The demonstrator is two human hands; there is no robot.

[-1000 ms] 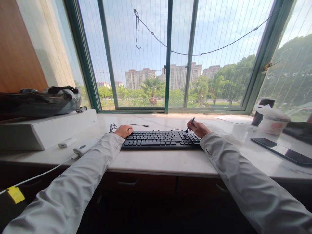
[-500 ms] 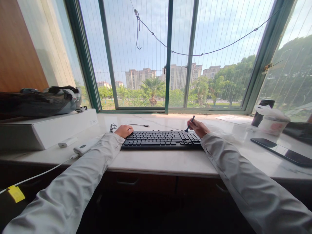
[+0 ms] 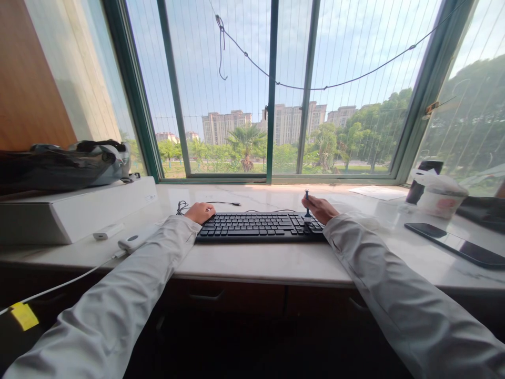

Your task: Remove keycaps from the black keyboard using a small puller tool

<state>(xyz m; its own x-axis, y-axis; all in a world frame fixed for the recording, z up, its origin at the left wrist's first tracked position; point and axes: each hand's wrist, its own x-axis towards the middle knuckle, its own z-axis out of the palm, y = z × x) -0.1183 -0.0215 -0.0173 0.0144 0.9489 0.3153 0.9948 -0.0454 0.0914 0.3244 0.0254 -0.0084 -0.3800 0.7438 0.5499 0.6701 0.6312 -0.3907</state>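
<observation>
A black keyboard (image 3: 256, 226) lies on the pale marble sill (image 3: 252, 260) in front of the window. My left hand (image 3: 200, 211) is curled over the keyboard's far left corner, its fingers closed against the edge. My right hand (image 3: 321, 208) hovers over the right end of the keyboard and pinches a small dark brush (image 3: 306, 203), held nearly upright with its lower end on the keys near the number pad. Both arms are in light grey sleeves.
A white box (image 3: 74, 210) with a dark bag (image 3: 67, 166) on top stands at the left, with small white devices (image 3: 136, 238) and a cable in front. A phone (image 3: 453, 243), a wrapped cup (image 3: 440, 196) and paper (image 3: 379, 192) lie at the right. A thin cable (image 3: 209, 203) trails behind the keyboard.
My right hand has swung the brush from a slant to nearly upright and brought it down onto the right-hand keys. My left hand has stayed put.
</observation>
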